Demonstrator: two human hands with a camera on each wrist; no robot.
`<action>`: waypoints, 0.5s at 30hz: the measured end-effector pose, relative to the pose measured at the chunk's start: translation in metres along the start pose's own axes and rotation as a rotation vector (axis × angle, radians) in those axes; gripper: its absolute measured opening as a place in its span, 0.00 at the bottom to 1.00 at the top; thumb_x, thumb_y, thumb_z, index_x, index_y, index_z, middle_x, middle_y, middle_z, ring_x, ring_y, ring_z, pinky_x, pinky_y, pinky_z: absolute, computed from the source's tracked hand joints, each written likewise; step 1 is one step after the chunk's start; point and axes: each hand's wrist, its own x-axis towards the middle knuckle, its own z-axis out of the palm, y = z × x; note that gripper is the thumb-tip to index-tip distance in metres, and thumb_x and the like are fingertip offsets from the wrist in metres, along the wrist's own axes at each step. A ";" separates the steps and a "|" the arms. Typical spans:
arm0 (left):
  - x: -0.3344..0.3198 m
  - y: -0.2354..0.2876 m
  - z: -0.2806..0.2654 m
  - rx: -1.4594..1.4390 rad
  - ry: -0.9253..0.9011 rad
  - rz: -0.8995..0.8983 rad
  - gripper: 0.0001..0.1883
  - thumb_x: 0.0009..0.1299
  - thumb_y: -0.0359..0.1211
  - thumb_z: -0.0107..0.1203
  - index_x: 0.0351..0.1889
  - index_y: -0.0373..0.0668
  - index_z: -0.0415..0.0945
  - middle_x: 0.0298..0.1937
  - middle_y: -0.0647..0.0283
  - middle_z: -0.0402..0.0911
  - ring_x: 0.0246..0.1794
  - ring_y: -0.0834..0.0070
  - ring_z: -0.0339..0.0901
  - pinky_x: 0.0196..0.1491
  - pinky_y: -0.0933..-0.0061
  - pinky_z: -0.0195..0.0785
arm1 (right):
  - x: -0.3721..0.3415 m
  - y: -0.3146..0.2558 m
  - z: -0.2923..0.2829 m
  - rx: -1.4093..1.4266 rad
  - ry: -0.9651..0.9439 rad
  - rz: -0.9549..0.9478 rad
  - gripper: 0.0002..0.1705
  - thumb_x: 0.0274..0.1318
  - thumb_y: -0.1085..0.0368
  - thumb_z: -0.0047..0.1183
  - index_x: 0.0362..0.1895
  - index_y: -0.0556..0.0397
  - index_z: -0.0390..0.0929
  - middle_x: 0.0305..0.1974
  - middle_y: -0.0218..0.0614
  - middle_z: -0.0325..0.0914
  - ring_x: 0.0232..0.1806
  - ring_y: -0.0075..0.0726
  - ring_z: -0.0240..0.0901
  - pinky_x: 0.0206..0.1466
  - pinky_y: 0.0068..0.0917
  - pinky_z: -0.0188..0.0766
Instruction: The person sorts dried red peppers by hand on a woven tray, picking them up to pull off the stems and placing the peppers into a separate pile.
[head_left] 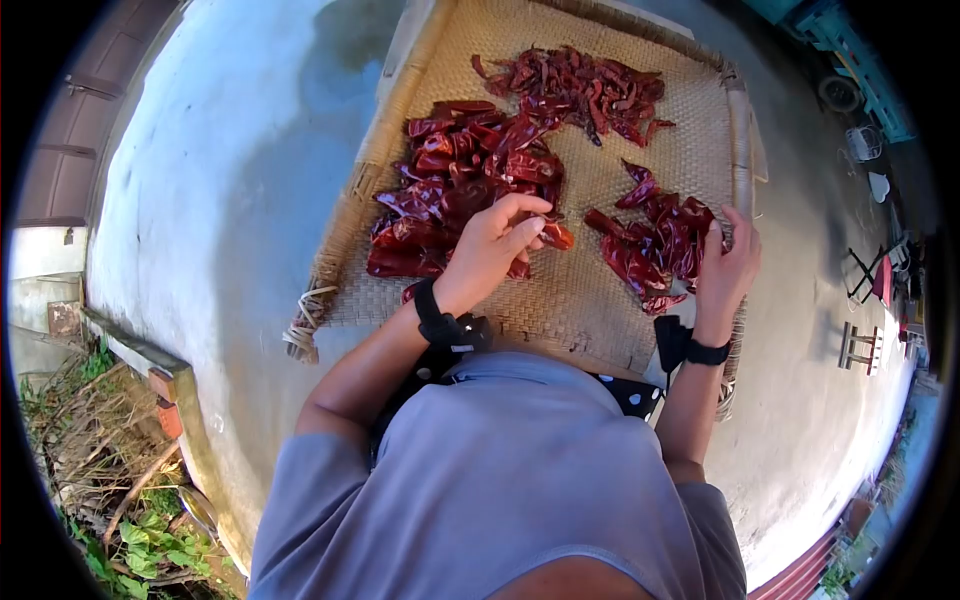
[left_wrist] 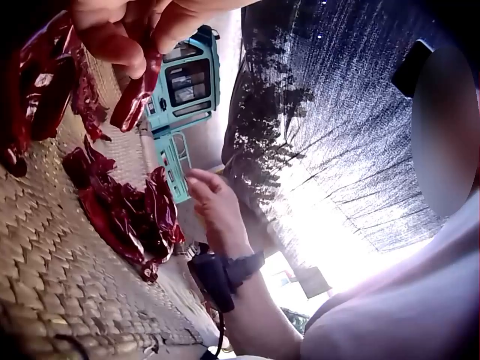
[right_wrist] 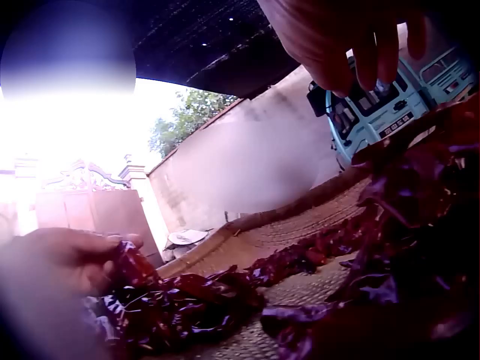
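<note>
My left hand [head_left: 488,250] pinches a dried red chili pepper [head_left: 556,236] between thumb and fingers, at the near right side of a large pile of glossy chili peppers [head_left: 450,190]. In the left wrist view this chili pepper [left_wrist: 138,97] hangs down from the fingertips. My right hand [head_left: 728,262] hovers at the right edge of a smaller heap of chili peppers [head_left: 655,240]. Its fingers are loosely bent, with nothing between them in the right wrist view, where the hand [right_wrist: 345,45] hangs at the top.
All the peppers lie on a woven tray [head_left: 590,180] with a raised rim. A third pile of thinner, shrivelled chili peppers [head_left: 585,88] sits at its far side. Concrete ground [head_left: 270,240] surrounds the tray. A turquoise truck [left_wrist: 184,82] stands beyond.
</note>
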 end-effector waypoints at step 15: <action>0.032 0.006 -0.012 1.098 0.225 0.554 0.20 0.64 0.26 0.61 0.55 0.40 0.76 0.53 0.55 0.75 0.50 0.53 0.74 0.52 0.54 0.71 | -0.009 -0.060 0.005 0.247 -0.218 -0.176 0.13 0.58 0.67 0.61 0.48 0.49 0.82 0.45 0.40 0.82 0.49 0.49 0.78 0.55 0.41 0.71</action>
